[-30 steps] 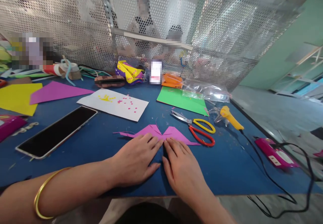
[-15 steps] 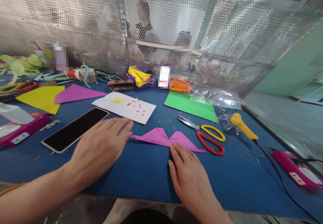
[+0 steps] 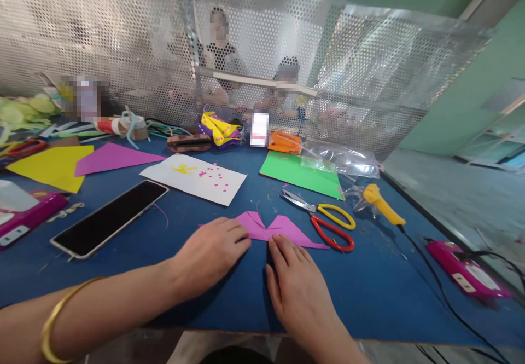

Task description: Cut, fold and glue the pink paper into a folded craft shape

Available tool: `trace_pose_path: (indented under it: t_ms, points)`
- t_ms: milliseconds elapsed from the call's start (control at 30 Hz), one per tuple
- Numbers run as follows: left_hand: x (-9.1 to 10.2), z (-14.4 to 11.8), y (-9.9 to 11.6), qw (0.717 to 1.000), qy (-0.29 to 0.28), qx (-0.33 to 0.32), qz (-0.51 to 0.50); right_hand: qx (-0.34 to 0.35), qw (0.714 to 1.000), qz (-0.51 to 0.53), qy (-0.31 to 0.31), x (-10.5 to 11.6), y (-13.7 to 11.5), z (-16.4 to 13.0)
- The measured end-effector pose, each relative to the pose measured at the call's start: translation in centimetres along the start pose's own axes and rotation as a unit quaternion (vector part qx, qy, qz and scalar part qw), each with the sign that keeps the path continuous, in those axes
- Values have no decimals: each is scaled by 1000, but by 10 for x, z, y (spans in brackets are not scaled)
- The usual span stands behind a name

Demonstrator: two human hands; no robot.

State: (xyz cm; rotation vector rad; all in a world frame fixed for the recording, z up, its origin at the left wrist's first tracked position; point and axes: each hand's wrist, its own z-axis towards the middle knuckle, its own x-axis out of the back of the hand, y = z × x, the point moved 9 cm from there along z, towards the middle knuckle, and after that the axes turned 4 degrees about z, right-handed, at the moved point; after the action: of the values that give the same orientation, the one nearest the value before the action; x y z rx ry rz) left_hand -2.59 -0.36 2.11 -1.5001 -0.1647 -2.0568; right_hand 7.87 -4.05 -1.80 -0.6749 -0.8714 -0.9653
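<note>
Both hands rest on a folded purple-pink paper (image 3: 289, 230) that has two raised points along its far edge. My left hand (image 3: 211, 252) covers the paper's left part, fingers bent slightly and pressing down. Flat on the near edge, beside the middle, lie the fingertips of my right hand (image 3: 301, 284). Just beyond the paper's right end are scissors (image 3: 301, 201) with one yellow and one red handle, blades slightly apart. A thin purple-pink strip (image 3: 165, 219) curls beside a dark-screened phone (image 3: 109, 219).
A white sheet (image 3: 229, 189) carries small yellow and pink paper bits. Green paper (image 3: 299, 172) lies behind the scissors. To the right are a yellow glue gun (image 3: 383, 205) with a black cord and a magenta power strip (image 3: 467, 268). A perforated metal screen (image 3: 143, 41) stands behind; people are beyond it.
My left hand has moved right and come down onto the left part of the folded paper. My right hand stays on the paper. The view has shifted slightly.
</note>
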Motion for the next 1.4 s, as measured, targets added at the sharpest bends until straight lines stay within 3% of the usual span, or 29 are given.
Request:
trace_pose_path:
  t_ms: [133,333,600,767,933,1400]
  points:
    - [-19,10,10,1000,-4,-29,-9,34,999,-2,-22,4,6,9]
    - [-16,10,-5,999,30,-16,-28,117,992,-34,-40,8,18,32]
    - [-19,13,-5,997,61,-30,-44,184,981,-56,-20,5,7,36]
    - [-20,14,-4,997,66,-31,-30,184,982,-45,-9,4,10,33]
    - [-18,12,13,996,53,-66,-38,175,984,-28,-18,8,8,21]
    - [-20,13,21,991,69,-102,-43,61,992,110,-11,14,21,30]
